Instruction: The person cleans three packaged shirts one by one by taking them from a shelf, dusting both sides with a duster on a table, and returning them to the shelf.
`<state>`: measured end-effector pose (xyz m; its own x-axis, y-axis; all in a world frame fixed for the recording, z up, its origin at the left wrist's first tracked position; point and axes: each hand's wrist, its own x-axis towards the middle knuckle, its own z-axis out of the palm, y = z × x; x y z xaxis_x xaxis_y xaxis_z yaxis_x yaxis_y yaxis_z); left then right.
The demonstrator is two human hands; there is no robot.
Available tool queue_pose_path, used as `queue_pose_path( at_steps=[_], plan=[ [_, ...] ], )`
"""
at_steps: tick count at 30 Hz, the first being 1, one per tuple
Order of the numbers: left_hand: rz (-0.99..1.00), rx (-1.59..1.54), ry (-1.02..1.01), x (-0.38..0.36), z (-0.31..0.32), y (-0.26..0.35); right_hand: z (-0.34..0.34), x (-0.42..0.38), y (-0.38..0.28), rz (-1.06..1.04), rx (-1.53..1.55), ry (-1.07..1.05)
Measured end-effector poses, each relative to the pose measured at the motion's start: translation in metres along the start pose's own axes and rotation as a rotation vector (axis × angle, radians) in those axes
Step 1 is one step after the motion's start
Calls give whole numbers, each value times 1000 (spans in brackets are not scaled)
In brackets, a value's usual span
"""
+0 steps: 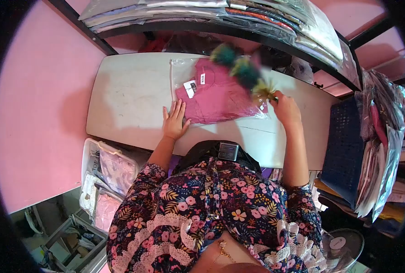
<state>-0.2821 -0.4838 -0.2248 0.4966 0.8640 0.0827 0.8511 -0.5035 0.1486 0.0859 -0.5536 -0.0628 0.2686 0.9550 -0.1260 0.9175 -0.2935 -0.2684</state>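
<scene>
A folded pink garment [218,102] lies in a clear plastic bag [180,68] on the pale table [129,91]. It has a white hang tag [190,89] and a small neck label [203,78]. My left hand [175,122] rests flat with fingers spread at the bag's lower left corner. In my right hand [285,109] is the handle end of a fluffy green and yellow duster [245,73], closed in my fingers. The duster is blurred by motion and reaches over the garment's upper right side.
Above the table's far edge runs a black-framed shelf [175,25] stacked with bagged clothes. A blue perforated basket [343,145] and hanging bagged garments [384,136] stand at the right. At the lower left, a white bin [87,154] holds packed clothes.
</scene>
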Motion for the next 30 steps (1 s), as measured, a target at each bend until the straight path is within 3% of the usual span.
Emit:
queue_pose_path(
  at_steps=[2,6,9,11,14,16,21,22,26,28,30],
  plan=[
    [8,13,20,0,4,-1,9,10,16,182,-80,128],
    [15,12,48,1,7,-2,23,-7,5,159,-47,96],
    [-7,-20,2,0,2,0,80,-42,-9,-137,210,26],
    [-5,-12,8,-2,3,-1,113,-64,-8,-240,217,-20],
    [-7,11,-1,0,0,0,170,-74,41,-18,253,115],
    [-9,17,-20,1,2,1,165,-77,59,280,293,142],
    [-7,-17,-2,0,4,-4,154,-91,57,257,430,441],
    [-7,-16,-3,0,3,-3,161,-96,51,212,537,364],
    [-18,2,-13,0,5,-5,171,-113,24,-100,302,-23],
    [-22,5,-16,-2,5,-6,186,-114,40,-70,257,-48],
    [-22,-1,-20,0,4,-3,188,-112,64,264,280,37]
  ],
)
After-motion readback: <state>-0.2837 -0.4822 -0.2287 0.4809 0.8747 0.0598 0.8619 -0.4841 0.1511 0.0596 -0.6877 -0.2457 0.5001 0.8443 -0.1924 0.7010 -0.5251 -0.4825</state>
